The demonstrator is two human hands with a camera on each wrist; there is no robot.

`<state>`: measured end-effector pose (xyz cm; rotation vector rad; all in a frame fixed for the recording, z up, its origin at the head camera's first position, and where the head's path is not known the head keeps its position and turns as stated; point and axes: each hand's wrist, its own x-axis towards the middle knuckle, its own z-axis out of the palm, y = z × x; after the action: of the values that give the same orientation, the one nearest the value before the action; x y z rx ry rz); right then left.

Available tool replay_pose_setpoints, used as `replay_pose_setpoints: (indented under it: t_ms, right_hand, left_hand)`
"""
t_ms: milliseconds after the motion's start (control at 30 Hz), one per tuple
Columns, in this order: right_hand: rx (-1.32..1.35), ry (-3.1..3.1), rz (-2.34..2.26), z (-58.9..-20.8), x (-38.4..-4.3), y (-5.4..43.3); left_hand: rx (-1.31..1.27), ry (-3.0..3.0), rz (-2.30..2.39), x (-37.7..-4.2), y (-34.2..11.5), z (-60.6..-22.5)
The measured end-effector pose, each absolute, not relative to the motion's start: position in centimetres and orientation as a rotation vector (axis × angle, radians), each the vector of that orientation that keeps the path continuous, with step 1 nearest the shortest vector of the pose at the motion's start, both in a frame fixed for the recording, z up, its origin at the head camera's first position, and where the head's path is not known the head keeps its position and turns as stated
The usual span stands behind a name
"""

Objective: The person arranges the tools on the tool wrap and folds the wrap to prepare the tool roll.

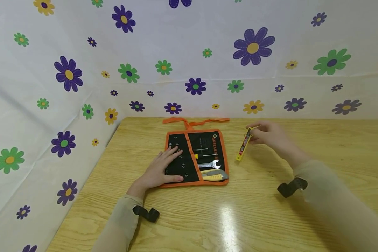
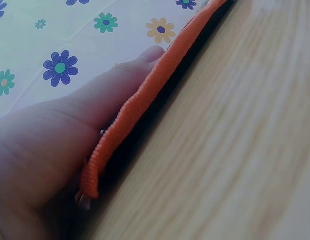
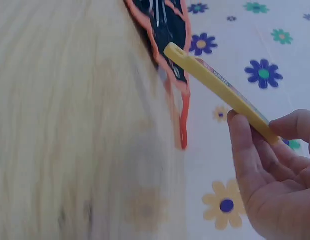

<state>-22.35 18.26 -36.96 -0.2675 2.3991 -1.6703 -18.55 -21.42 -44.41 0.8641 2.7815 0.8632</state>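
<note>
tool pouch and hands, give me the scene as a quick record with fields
left hand: rests on the left part of the tool pouch
right hand: pinches one end of a narrow yellow case, right of the pouch
pouch: black, orange trim, spread open on the wooden table
tools showing: screwdriver, wrench, utility knife, thin metal shaft of unclear kind
ties: orange, beyond the pouch's far edge
backdrop: white, flower print
</note>
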Motion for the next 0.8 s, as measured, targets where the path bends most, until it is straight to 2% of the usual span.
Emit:
replay_pose_setpoints:
  t_ms: [467, 800]
  right_hand:
    - [-0.284, 2.218, -1.943, -39.2, -23.7, 10.9]
    - [-0.230, 2.128, -2.034, -40.4, -24.4, 8.3]
  left_hand:
    - [0.873, 2.783, 0.872, -18.6, -21.5, -44.6]
    - [0.858, 2.778, 0.859, -18.6, -21.6, -44.5]
